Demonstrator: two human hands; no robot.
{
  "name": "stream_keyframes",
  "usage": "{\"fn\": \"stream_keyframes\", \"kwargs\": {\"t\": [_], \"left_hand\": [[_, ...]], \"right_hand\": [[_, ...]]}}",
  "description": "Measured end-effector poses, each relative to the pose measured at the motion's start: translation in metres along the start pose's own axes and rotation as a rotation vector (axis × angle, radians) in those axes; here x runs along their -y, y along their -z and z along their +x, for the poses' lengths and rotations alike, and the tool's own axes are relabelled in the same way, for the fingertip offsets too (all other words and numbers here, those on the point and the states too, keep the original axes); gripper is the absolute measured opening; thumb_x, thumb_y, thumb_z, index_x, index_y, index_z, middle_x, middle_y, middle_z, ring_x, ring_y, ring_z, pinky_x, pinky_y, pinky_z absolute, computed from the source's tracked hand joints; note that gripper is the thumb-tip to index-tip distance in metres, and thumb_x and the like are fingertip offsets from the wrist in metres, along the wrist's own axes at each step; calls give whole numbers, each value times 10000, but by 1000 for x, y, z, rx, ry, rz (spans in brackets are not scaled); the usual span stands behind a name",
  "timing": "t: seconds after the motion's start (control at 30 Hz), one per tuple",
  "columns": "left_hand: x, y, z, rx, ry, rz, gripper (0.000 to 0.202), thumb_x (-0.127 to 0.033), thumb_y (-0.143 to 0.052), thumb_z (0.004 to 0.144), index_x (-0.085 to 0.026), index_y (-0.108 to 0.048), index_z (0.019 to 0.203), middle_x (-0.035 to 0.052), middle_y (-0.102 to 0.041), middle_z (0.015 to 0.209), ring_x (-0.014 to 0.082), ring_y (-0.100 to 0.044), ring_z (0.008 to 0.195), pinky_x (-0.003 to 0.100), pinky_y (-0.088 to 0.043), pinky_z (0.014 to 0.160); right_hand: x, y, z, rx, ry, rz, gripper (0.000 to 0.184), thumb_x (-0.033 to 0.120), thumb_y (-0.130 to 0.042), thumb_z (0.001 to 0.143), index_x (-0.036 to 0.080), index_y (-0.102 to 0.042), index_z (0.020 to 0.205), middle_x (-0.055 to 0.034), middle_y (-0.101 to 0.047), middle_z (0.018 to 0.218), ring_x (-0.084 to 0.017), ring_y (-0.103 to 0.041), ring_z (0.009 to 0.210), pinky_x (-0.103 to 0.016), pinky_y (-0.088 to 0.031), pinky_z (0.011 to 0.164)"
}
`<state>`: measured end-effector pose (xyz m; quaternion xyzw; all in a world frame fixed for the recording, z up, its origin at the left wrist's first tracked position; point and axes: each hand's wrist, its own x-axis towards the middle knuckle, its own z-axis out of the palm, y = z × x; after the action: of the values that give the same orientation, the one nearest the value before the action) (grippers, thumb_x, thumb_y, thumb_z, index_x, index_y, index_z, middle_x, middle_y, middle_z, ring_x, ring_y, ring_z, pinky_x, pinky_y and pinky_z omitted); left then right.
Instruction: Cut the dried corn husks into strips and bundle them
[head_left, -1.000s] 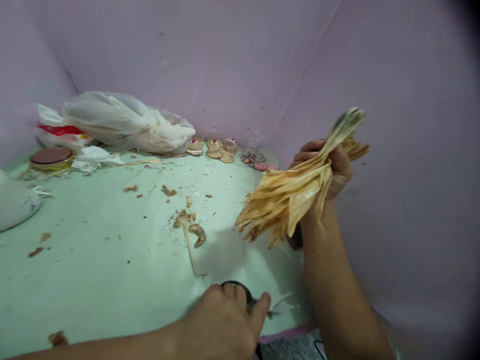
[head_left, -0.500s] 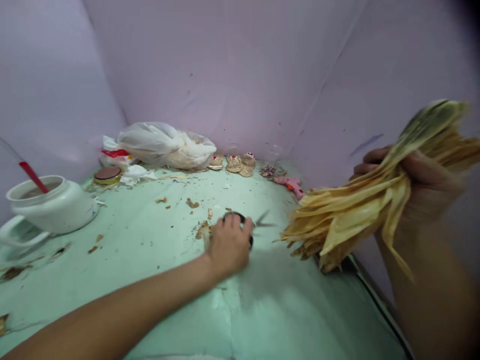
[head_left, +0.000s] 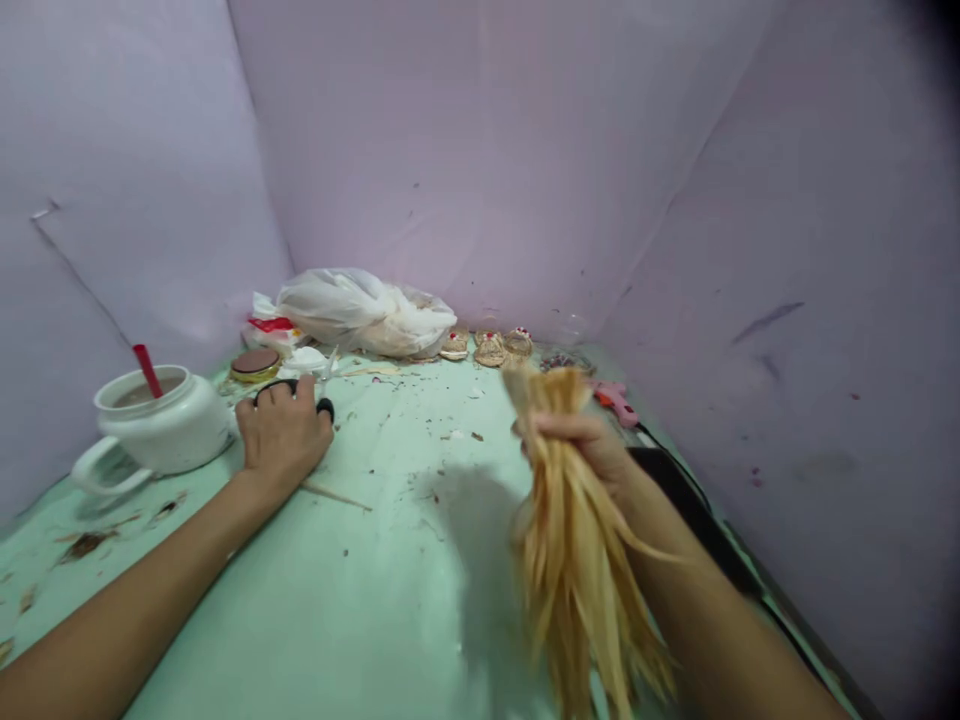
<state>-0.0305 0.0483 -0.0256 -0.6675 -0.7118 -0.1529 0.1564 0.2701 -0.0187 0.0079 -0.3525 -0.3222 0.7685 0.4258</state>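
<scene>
My left hand [head_left: 281, 435] rests on the green tabletop at the left, its fingers closed over a pair of scissors [head_left: 325, 409]. The black handles show around the fingers, and the metal blades point away toward the back. Held up over the right of the table, my right hand [head_left: 589, 442] grips a bundle of dried corn husks [head_left: 574, 560] near its upper end. The yellow-brown strips hang down, slightly blurred, and cast a shadow on the table. Part of the right fingers is hidden behind the husks.
At the left stands a white pot [head_left: 169, 430] with a red-handled tool in it. A round tin [head_left: 256, 366], a white plastic bag [head_left: 364, 312] and small woven slippers [head_left: 490, 350] line the back. A pink glue gun [head_left: 616, 404] lies near a black flat object [head_left: 694, 515] at the right.
My left hand has moved left across the table with the scissors, and scraps that lay mid-table have shifted or gone. My right hand has come inward, with the husks now hanging downward.
</scene>
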Motion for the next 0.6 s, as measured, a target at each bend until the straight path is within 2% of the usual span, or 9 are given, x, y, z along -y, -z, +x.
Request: {"fn": "stream_keyframes", "kwargs": {"t": [0.07, 0.1, 0.13, 0.2, 0.27, 0.3, 0.4, 0.5, 0.6], "left_hand": [[-7, 14, -2, 4, 21, -222, 456, -354, -406, 785, -126, -489, 1171, 179, -598, 988, 345, -544, 944, 441, -358, 803], [-14, 20, -5, 74, 27, -396, 447, -381, -431, 772, -159, -497, 1155, 139, -612, 974, 311, -563, 907, 402, -383, 777], [-21, 25, -9, 190, 27, -599, 429, -407, -456, 756, -175, -514, 1113, 104, -626, 925, 277, -581, 847, 365, -404, 737], [-35, 28, -20, 512, 25, -1020, 420, -455, -496, 730, -164, -522, 1032, 62, -632, 778, 218, -594, 698, 312, -426, 635], [-46, 26, -31, 724, 125, -1337, 438, -463, -553, 697, -154, -491, 1001, 29, -615, 682, 170, -576, 581, 284, -433, 571], [-49, 23, -36, 757, 193, -1440, 447, -446, -595, 674, -156, -475, 992, 15, -608, 661, 152, -568, 556, 272, -437, 561], [-58, 18, -46, 742, 319, -1606, 479, -376, -689, 607, -169, -453, 969, -13, -596, 642, 123, -565, 558, 251, -457, 575], [-66, 20, -47, 750, 326, -1680, 506, -355, -718, 564, -179, -451, 956, -34, -566, 633, 116, -538, 548, 235, -461, 499], [-75, 23, -47, 675, 321, -1633, 492, -290, -724, 534, -185, -447, 927, -65, -512, 585, 90, -458, 479, 198, -407, 385]], "right_hand": [[-20, -6, 12, 92, -153, -9, 135, 193, -656, 644, 126, -633, 759, -42, -672, 556, -162, -617, 467, -267, -502, 491], [-29, -8, 17, 100, -173, -1, 156, 184, -663, 633, 119, -638, 773, -48, -677, 565, -165, -622, 477, -267, -504, 506], [-37, -10, 21, 71, -154, 11, 182, 173, -676, 615, 119, -641, 785, -48, -678, 568, -164, -622, 479, -263, -504, 513], [-48, -11, 25, -50, -80, 24, 268, 140, -706, 570, 124, -645, 831, -40, -681, 586, -157, -617, 481, -257, -502, 523], [-54, -12, 26, -152, -18, 16, 382, 109, -730, 529, 135, -642, 901, -32, -688, 624, -153, -618, 500, -257, -501, 541], [-55, -14, 26, -174, 0, 8, 431, 105, -738, 517, 141, -638, 936, -30, -690, 647, -153, -621, 516, -262, -502, 553], [-57, -22, 26, -159, 20, -17, 528, 129, -749, 517, 148, -622, 1029, -48, -702, 738, -167, -632, 579, -278, -501, 578], [-62, -31, 28, -179, 38, -73, 529, 148, -752, 523, 128, -629, 1037, -81, -707, 813, -201, -647, 655, -312, -506, 632], [-68, -36, 30, -271, 74, -140, 443, 149, -751, 526, 122, -654, 958, -85, -710, 816, -232, -656, 682, -358, -506, 690]]}}
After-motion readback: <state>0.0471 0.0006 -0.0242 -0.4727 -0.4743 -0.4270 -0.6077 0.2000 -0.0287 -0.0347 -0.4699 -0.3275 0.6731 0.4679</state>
